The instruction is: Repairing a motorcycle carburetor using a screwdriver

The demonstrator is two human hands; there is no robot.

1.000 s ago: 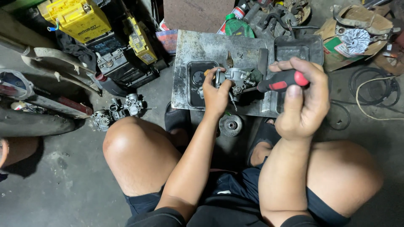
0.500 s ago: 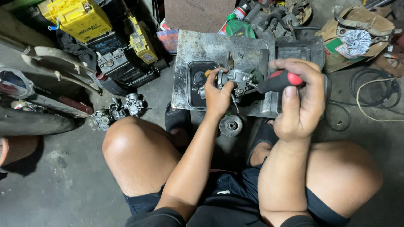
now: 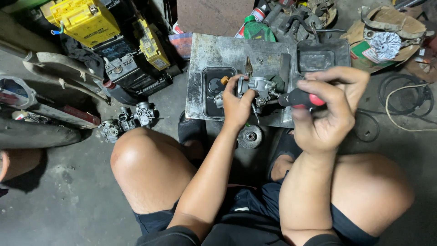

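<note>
Left hand (image 3: pixel 236 105) clenches the carburettor (image 3: pixel 258 87) at frame centre, steadying it above the metal plate (image 3: pixel 214 54); right hand (image 3: pixel 328 109) wraps its fingers around the screwdriver (image 3: pixel 300 98), tip driven sideways into the carburettor; more carburettors (image 3: pixel 129 119) lie on the floor at left.

The carburetor (image 3: pixel 259 89) is dull silver-grey metal with a small orange part at its side. The screwdriver (image 3: pixel 298 99) has a black handle with a red band. The metal tray (image 3: pixel 214 54) beneath is mottled grey, stained dark. The batteries (image 3: pixel 84 18) at upper left are bright yellow, with black ones beside them. The bottle (image 3: pixel 256 31) is green with a red cap. The shorts (image 3: pixel 246 209) are dark navy.
</note>
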